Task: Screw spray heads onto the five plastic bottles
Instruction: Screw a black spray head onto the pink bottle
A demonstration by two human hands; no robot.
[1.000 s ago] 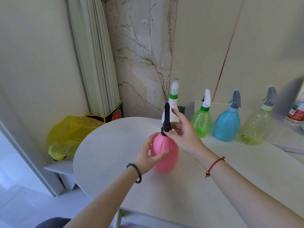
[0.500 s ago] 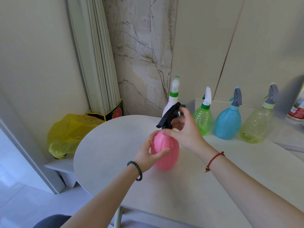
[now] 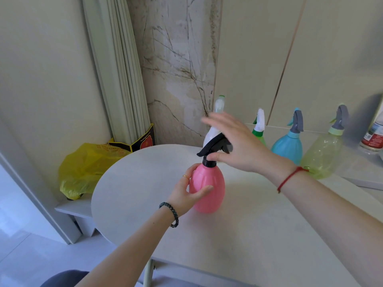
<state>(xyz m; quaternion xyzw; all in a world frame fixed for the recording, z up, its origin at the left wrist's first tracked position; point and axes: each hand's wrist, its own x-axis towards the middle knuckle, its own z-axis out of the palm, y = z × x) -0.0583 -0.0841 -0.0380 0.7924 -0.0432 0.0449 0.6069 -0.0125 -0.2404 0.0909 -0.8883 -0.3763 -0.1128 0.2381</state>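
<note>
Pink bottle (image 3: 207, 187) gripped by my left hand (image 3: 187, 192); my right hand (image 3: 238, 146), fingers spread, thumb at the black spray head (image 3: 214, 146), must regrip to tighten.

Pink bottle (image 3: 208, 187) wore black spray head (image 3: 215, 146). Behind it: white bottle (image 3: 212, 135), green bottle (image 3: 259, 136), blue bottle (image 3: 287, 146), pale yellow-green bottle (image 3: 321, 154). Left of it: yellow bag (image 3: 83, 168).

Soft, even daylight fills the scene, no harsh glare. The right hand (image 3: 238, 146) smears with motion blur, fingertips ghosting. Just below it, the pink bottle (image 3: 207, 187) stays crisp with a faint shadow. Wide-angle bending warps the edges.
</note>
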